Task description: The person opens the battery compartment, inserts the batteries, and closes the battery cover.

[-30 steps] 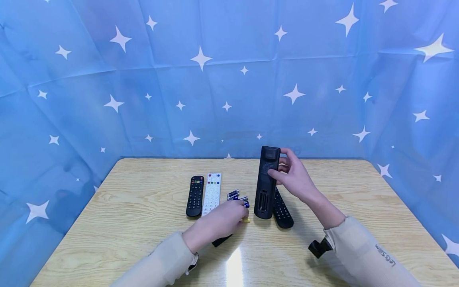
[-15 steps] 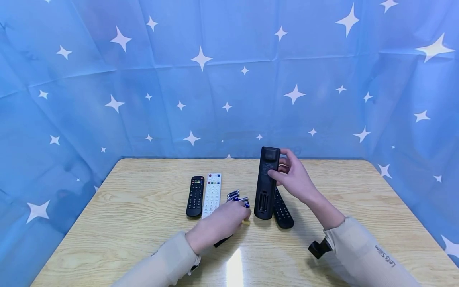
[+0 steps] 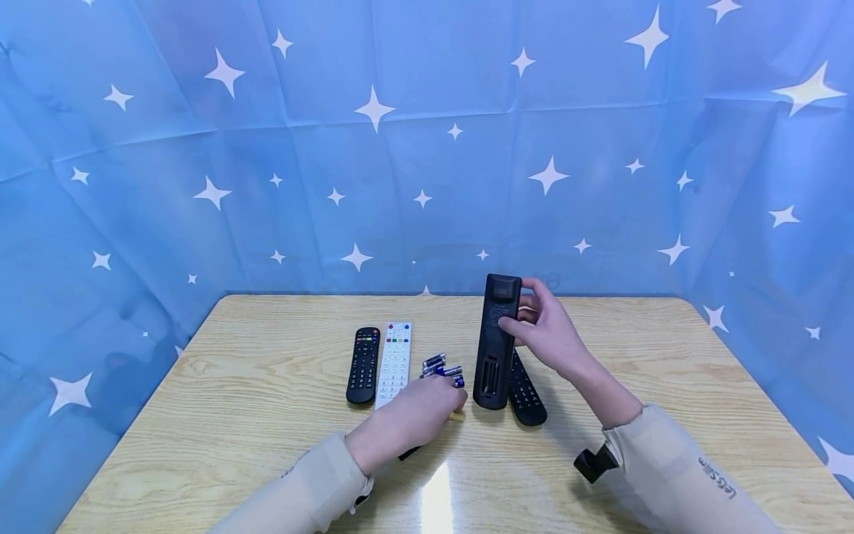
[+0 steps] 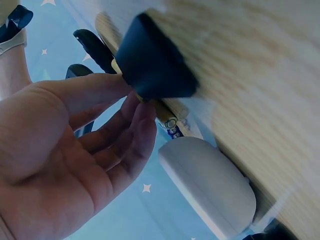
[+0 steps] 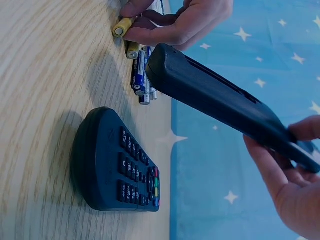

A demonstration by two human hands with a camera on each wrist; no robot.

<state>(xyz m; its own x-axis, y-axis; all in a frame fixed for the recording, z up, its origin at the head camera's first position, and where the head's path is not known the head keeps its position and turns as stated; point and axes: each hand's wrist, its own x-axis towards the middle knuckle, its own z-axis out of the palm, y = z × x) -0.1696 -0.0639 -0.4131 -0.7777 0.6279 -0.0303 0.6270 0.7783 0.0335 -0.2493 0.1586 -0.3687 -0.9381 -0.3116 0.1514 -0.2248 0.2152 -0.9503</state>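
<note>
My right hand (image 3: pixel 545 331) grips a long black remote (image 3: pixel 497 343) near its top and stands it on end on the table, back side towards me, with its battery slot open. In the right wrist view this remote (image 5: pixel 215 95) slants above the table. My left hand (image 3: pixel 415 417) lies low on the wood beside the remote's foot. Its fingertips pinch a yellow battery (image 5: pixel 121 26), which peeks out at the knuckles (image 3: pixel 457 415). Several blue batteries (image 3: pixel 442 368) lie just behind the hand. A black battery cover (image 4: pixel 155 57) lies under the left hand.
A second black remote (image 3: pixel 525 393) lies face up behind the held one. A small black remote (image 3: pixel 363 363) and a white remote (image 3: pixel 395 362) lie side by side to the left. The wooden table (image 3: pixel 233 415) is ringed by a blue starred cloth (image 3: pixel 200 185).
The left hand has crept slightly towards the held remote, still on the yellow battery. The right hand and its remote have stayed put.
</note>
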